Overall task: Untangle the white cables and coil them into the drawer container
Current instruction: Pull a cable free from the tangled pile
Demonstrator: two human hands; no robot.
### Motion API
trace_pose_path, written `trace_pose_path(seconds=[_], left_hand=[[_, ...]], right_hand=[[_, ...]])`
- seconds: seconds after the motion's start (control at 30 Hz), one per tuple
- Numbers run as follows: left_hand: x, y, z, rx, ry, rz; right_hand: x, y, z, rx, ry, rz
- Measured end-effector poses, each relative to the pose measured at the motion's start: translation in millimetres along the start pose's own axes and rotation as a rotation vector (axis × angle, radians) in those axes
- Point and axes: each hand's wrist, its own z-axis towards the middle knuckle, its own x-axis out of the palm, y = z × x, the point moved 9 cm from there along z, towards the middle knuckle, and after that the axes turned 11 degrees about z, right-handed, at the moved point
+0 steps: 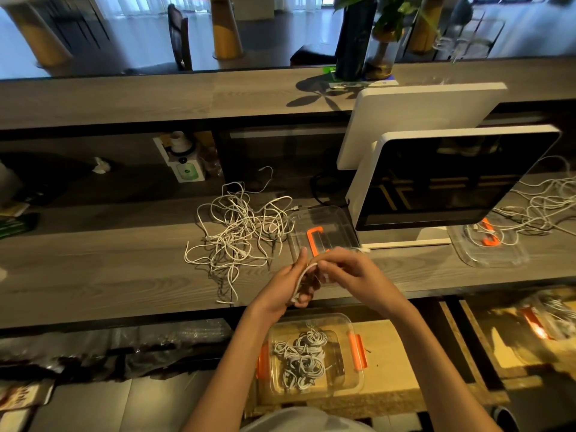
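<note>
Head view. Both hands meet above the front edge of the wooden counter (93,275). The left hand (285,283) has its fingers curled round a small coil of white cable (304,275); the right hand (349,271) pinches the same cable from the other side, apparently winding the next turn.

Behind and to the left of the hands lies the tangle of white cables (240,232), spread loosely on the counter with one end trailing to the front edge. A clear lid with an orange clip (321,232) rests just beside the tangle, in front of a monitor (452,179).

Below the counter, the drawer container (346,381) — clear plastic with orange latches — sits in the open drawer, already holding several coiled cables (300,360).

The cable looks light, thin and limp; it should bend freely but spring loose unless the loops are kept pinched. Best hold — a free end, drawing it slowly so knots do not tighten.
</note>
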Motion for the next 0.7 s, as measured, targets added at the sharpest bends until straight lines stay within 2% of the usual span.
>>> trace_pose_path(seconds=[0.07, 0.17, 0.27, 0.4, 0.53, 0.7], left_hand=[[12.4, 0.7, -1.0, -0.019, 0.133, -0.049], [26.9, -4.9, -6.2, 0.034, 0.305, -0.04], [26.7, -12.1, -10.7, 0.114, 0.321, 0.034], [6.9, -13.1, -5.6, 0.161, 0.196, 0.065], [-18.4, -11.7, -2.3, 0.187, 0.037, 0.005], [-53.9, -10.1, -4.1, 0.216, -0.282, -0.062]], right_hand=[[-11.8, -2.1, 3.4, -0.027, -0.125, -0.077], [-16.6, -1.0, 4.5, -0.043, -0.203, -0.036], [-20.9, -5.0, 2.5, -0.062, -0.22, -0.05], [-27.0, -17.5, -1.5, -0.031, -0.192, -0.111], [-32.3, -26.1, -5.1, -0.005, -0.178, -0.069], [-40.2, -47.7, -16.5, 0.059, -0.2, -0.007]])
